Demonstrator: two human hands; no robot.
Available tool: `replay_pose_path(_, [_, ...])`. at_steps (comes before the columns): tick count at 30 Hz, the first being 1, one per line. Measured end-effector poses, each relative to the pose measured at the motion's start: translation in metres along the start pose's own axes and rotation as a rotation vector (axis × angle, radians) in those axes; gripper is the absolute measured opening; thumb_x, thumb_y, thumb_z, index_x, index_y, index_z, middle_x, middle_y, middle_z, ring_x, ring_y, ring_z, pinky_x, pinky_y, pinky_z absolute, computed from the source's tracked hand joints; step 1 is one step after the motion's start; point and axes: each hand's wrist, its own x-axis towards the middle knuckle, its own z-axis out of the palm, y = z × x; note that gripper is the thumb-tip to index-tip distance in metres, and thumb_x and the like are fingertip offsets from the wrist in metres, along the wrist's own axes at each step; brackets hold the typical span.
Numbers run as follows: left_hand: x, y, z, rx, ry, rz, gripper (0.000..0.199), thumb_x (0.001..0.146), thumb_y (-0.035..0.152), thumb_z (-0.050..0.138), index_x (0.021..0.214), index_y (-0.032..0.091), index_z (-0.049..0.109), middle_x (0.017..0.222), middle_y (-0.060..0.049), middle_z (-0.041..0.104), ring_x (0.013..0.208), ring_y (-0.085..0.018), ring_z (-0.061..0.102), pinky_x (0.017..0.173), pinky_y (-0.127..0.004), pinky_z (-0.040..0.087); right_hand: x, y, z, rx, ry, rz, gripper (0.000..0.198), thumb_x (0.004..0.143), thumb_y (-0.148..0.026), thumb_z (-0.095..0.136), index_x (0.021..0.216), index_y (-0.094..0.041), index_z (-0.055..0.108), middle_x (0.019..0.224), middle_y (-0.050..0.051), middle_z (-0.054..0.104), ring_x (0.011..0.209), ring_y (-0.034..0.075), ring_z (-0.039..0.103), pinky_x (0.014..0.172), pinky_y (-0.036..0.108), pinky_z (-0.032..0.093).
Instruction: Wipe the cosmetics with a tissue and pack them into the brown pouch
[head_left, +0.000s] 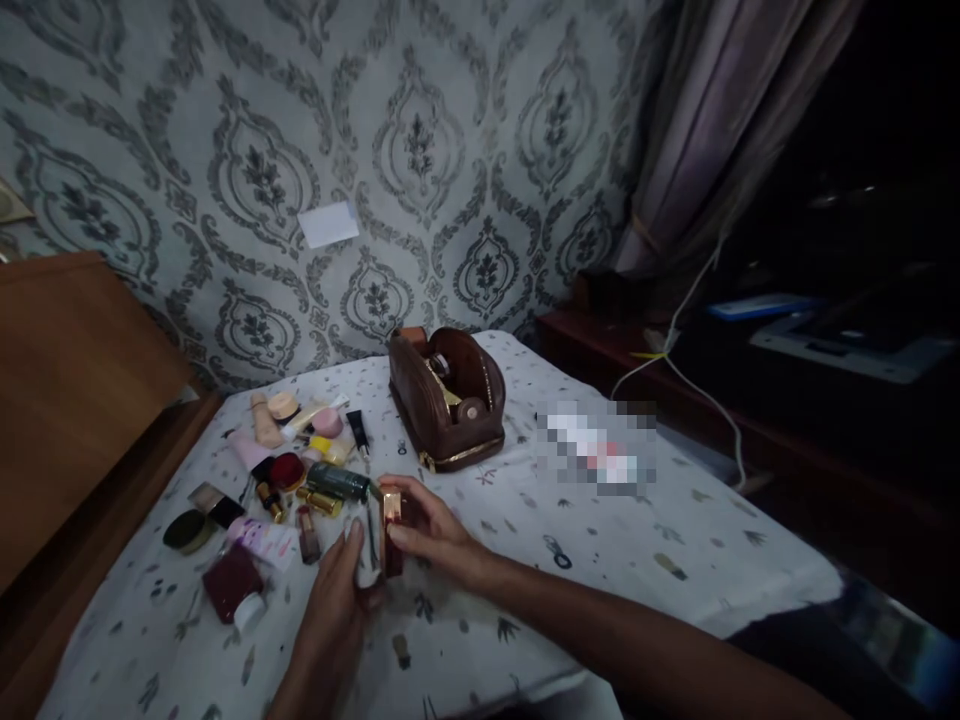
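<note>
Red case [393, 560] and white item [367, 572] held up before open bag [457, 447]

The red case, topped in gold, is grasped between the thumb and fingers of the right hand [431, 530]. Just to its left, the white item is clasped by the left hand [337, 590], whose fingertips are partly hidden; what it is cannot be told, nor whether it is touched by the case. Both are held over the patterned cloth [637, 560].

Beyond the hands, the brown bag is stood upright on the cloth, its top unzipped and a few things seen inside. Cosmetics [262, 540] are spread to the left: a green bottle [334, 481] near the right fingertips, a gold tube [321, 502] just beside it, a red jar [287, 470], a black tube [358, 430] nearer the bag, and a red bottle [231, 583] with a white cap, laid nearest the cloth's front edge
</note>
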Motion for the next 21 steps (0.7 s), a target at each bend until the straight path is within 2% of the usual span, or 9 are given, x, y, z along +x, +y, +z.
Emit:
replay_pose_path(3, [0.001, 0.013, 0.008, -0.292, -0.056, -0.303, 0.054, 0.065, 0.061, 0.078, 0.084, 0.013, 0.067, 0.061, 0.001, 0.058, 0.046, -0.007, 0.047, 0.034, -0.013, 0.027, 0.0, -0.01, -0.001, 0.0, -0.102, -0.018, 0.06, 0.078, -0.04, 0.077, 0.13, -0.025, 0.052, 0.118, 0.004, 0.058, 0.108, 0.017, 0.058, 0.098, 0.03, 0.042])
replay_pose_path(5, [0.003, 0.019, 0.01, -0.416, -0.056, -0.398, 0.054, 0.055, 0.053, 0.088, 0.084, 0.013, 0.067, 0.06, 0.004, 0.057, 0.043, -0.003, 0.043, 0.032, -0.01, 0.024, 0.0, -0.021, -0.001, -0.001, -0.161, -0.006, 0.061, 0.079, -0.04, 0.076, 0.133, -0.025, 0.051, 0.121, 0.006, 0.058, 0.112, 0.017, 0.057, 0.101, 0.032, 0.041])
replay_pose_path(7, [0.004, 0.024, 0.01, -0.466, -0.044, -0.466, 0.047, 0.059, 0.044, 0.089, 0.087, 0.014, 0.067, 0.059, 0.004, 0.058, 0.04, -0.003, 0.043, 0.03, -0.008, 0.023, 0.001, -0.035, -0.001, -0.031, -0.186, 0.013, 0.064, 0.081, -0.043, 0.074, 0.136, -0.024, 0.048, 0.126, 0.007, 0.058, 0.12, 0.02, 0.054, 0.106, 0.034, 0.038])
replay_pose_path(9, [0.008, 0.029, 0.012, -0.489, -0.015, -0.517, 0.033, 0.071, 0.035, 0.083, 0.09, 0.014, 0.066, 0.058, 0.004, 0.059, 0.038, -0.002, 0.045, 0.028, -0.007, 0.023, 0.002, -0.049, -0.001, -0.129, -0.168, 0.007, 0.066, 0.083, -0.047, 0.069, 0.14, -0.023, 0.045, 0.13, 0.008, 0.057, 0.128, 0.021, 0.048, 0.11, 0.036, 0.034])
replay_pose_path(11, [0.012, 0.034, 0.017, -0.522, 0.023, -0.491, 0.018, 0.08, 0.026, 0.075, 0.091, 0.015, 0.065, 0.062, 0.002, 0.062, 0.039, -0.003, 0.049, 0.028, -0.007, 0.027, 0.002, -0.062, -0.001, -0.321, -0.111, -0.035, 0.058, 0.088, -0.05, 0.061, 0.136, -0.021, 0.048, 0.129, 0.009, 0.057, 0.127, 0.022, 0.048, 0.108, 0.036, 0.036])
replay_pose_path(13, [0.017, 0.041, 0.025, -0.582, 0.079, -0.379, 0.008, 0.084, 0.015, 0.069, 0.091, 0.015, 0.064, 0.072, 0.0, 0.068, 0.046, -0.005, 0.057, 0.033, -0.007, 0.038, 0.002, -0.072, 0.001, -0.549, -0.051, -0.093, 0.043, 0.093, -0.051, 0.052, 0.121, -0.018, 0.056, 0.117, 0.008, 0.061, 0.112, 0.022, 0.055, 0.097, 0.035, 0.044])
replay_pose_path(16, [0.023, 0.05, 0.038, -0.623, 0.13, -0.281, 0.012, 0.084, 0.004, 0.064, 0.09, 0.015, 0.064, 0.079, -0.001, 0.071, 0.053, -0.007, 0.064, 0.043, -0.01, 0.05, 0.0, -0.081, 0.003, -0.793, 0.043, -0.13, 0.034, 0.092, -0.049, 0.053, 0.094, -0.016, 0.056, 0.09, 0.004, 0.06, 0.084, 0.018, 0.058, 0.074, 0.03, 0.049])
replay_pose_path(18, [0.025, 0.055, 0.046, -0.615, 0.125, -0.283, 0.011, 0.085, 0.005, 0.063, 0.091, 0.014, 0.064, 0.075, -0.001, 0.071, 0.051, -0.008, 0.064, 0.043, -0.011, 0.051, 0.001, -0.083, 0.002, -0.813, 0.083, -0.091, 0.031, 0.09, -0.048, 0.055, 0.09, -0.017, 0.053, 0.082, 0.002, 0.059, 0.072, 0.015, 0.058, 0.062, 0.027, 0.048])
replay_pose_path(21, [0.03, 0.06, 0.054, -0.613, 0.081, -0.278, 0.004, 0.087, 0.014, 0.064, 0.09, 0.012, 0.064, 0.067, -0.001, 0.068, 0.046, -0.008, 0.061, 0.038, -0.011, 0.047, 0.005, -0.086, -0.004, -0.664, 0.096, -0.011, 0.031, 0.089, -0.048, 0.057, 0.091, -0.019, 0.048, 0.078, 0.0, 0.06, 0.056, 0.012, 0.058, 0.048, 0.023, 0.044])
